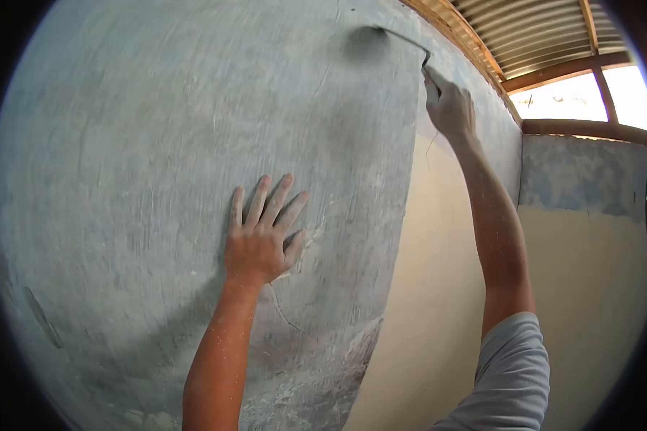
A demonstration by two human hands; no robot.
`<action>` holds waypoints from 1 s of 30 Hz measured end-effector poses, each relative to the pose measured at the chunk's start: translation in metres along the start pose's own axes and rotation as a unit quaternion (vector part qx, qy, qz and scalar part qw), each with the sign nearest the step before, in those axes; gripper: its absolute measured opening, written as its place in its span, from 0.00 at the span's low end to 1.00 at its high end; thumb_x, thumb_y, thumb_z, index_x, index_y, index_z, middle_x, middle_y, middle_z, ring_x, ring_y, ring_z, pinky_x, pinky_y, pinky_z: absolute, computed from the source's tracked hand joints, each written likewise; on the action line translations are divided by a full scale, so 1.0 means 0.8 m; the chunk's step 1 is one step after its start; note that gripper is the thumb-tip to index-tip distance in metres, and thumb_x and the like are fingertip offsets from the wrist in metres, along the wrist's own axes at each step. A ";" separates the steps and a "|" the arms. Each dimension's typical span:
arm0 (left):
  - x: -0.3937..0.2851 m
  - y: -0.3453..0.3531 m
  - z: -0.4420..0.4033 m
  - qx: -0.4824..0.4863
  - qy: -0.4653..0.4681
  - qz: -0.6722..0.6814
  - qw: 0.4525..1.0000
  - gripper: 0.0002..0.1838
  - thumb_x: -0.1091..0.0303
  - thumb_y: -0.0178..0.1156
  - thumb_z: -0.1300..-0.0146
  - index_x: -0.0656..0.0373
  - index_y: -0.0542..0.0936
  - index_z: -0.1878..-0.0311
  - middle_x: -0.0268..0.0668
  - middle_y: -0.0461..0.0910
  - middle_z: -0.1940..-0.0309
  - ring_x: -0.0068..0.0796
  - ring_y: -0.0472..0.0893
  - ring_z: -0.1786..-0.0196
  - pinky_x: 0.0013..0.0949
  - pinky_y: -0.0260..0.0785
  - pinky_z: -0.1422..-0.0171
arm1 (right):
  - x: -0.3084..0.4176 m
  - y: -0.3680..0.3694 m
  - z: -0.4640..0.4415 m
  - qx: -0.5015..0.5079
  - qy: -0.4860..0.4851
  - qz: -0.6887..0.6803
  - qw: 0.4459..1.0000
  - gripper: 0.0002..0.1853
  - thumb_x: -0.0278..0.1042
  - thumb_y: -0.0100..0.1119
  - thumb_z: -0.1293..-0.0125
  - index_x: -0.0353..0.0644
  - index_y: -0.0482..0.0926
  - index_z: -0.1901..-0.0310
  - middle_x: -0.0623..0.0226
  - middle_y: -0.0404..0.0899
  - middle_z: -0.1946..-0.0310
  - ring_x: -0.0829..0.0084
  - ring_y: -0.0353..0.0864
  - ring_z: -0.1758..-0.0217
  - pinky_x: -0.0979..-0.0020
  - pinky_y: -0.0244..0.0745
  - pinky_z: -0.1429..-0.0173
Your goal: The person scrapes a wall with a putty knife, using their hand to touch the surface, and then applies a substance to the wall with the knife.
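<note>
My left hand (260, 244) lies flat on the grey-blue wall (158, 144), fingers spread and pale with dust. It holds nothing. Higher up and to the right, my right hand (451, 108) is closed round the handle of a trowel (404, 39) with a bent metal neck. Its thin blade shows almost edge-on and reaches left toward the wall, with a dark blurred shadow beside it. Whether the blade's edge touches the surface, I cannot tell. Scratches and small cracks mark the wall around both hands.
A cream-coloured wall section (431, 287) borders the grey-blue area on the right. Beyond the corner stands another wall (582, 266), cream below and blue-grey above. Wooden beams (564, 72) and corrugated roofing (535, 32) are overhead, with a bright opening (564, 99) under them.
</note>
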State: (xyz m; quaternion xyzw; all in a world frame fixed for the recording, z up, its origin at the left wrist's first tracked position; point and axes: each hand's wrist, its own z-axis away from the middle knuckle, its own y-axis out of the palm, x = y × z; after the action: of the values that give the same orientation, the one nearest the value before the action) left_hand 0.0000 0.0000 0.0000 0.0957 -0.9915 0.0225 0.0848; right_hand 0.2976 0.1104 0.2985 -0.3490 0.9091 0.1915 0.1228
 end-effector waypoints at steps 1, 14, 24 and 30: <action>-0.011 -0.005 -0.003 -0.007 -0.004 0.005 1.000 0.38 0.47 0.67 0.37 0.32 0.71 0.22 0.26 0.57 0.15 0.40 0.56 0.14 0.63 0.43 0.12 | 0.011 -0.008 -0.017 0.012 0.023 -0.009 1.000 0.18 0.46 0.56 0.26 0.57 0.86 0.40 0.39 0.85 0.54 0.39 0.85 0.47 0.45 0.79 0.41; 0.020 0.012 0.007 -0.030 0.004 0.041 0.999 0.36 0.50 0.65 0.36 0.34 0.73 0.23 0.26 0.60 0.16 0.38 0.57 0.15 0.61 0.44 0.12 | 0.045 -0.024 -0.043 0.058 -0.003 0.121 0.991 0.18 0.48 0.56 0.26 0.51 0.88 0.44 0.45 0.87 0.58 0.45 0.88 0.52 0.53 0.82 0.46; 0.022 0.010 0.010 -0.042 -0.005 0.053 0.998 0.35 0.50 0.64 0.35 0.35 0.73 0.23 0.26 0.59 0.16 0.37 0.57 0.15 0.60 0.43 0.12 | 0.088 -0.030 -0.063 0.106 0.029 0.177 0.978 0.18 0.50 0.51 0.25 0.54 0.87 0.46 0.47 0.88 0.53 0.42 0.86 0.46 0.44 0.80 0.42; 0.019 0.012 0.009 -0.040 -0.005 0.055 0.998 0.33 0.49 0.61 0.33 0.37 0.74 0.24 0.25 0.57 0.15 0.35 0.55 0.14 0.57 0.41 0.10 | 0.093 -0.022 -0.094 0.113 0.047 0.239 0.963 0.19 0.48 0.50 0.24 0.52 0.86 0.44 0.47 0.87 0.49 0.45 0.87 0.44 0.46 0.81 0.40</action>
State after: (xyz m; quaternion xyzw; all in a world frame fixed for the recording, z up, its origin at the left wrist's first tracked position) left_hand -0.0177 0.0064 -0.0051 0.0377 -0.9958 -0.0130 0.0819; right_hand 0.2490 0.0225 0.3347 -0.1142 0.9865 0.0945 0.0698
